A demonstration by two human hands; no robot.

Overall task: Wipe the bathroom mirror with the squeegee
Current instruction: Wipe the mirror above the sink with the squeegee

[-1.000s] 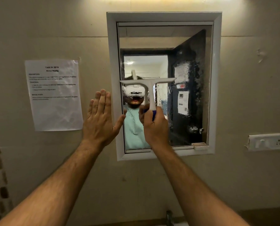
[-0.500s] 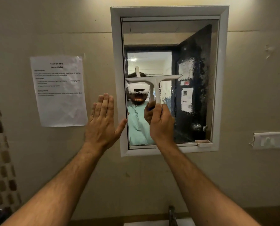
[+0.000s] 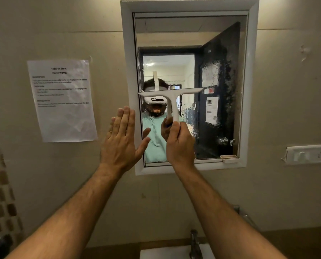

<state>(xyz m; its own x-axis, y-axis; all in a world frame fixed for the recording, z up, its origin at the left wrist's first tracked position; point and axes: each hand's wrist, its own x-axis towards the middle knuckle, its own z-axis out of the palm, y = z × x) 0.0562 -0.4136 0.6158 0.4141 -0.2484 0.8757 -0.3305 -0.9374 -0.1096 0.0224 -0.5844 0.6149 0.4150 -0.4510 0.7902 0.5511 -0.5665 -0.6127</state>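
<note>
While the person is standing at the basin point(image 3: 174, 254), two bare forearms are reaching up toward the wall. One tap point(image 3: 195, 243) is showing at the bottom edge. The left hand point(image 3: 121, 144) is lying flat, fingers straight and close together, thumb spread, at the left side of the frame point(image 3: 128, 90); whether it is pressing there cannot be told. The right hand point(image 3: 180, 144) is gripping the handle of the one squeegee point(image 3: 172, 95), fingers curled round it, blade level and lying against the mirror point(image 3: 225, 90) at about mid-height on its left half.

Droplets are clinging below the blade and across the right half, so much glass is judged unwiped. Risks: the slightly tilted blade may be losing contact at one end and leaving streaks; a wet handle may be slipping in the grip; runoff may be falling onto the ledge.

Farther off: one paper notice point(image 3: 62, 101) on the wall at left, one switch plate point(image 3: 308, 155) at right.
</note>
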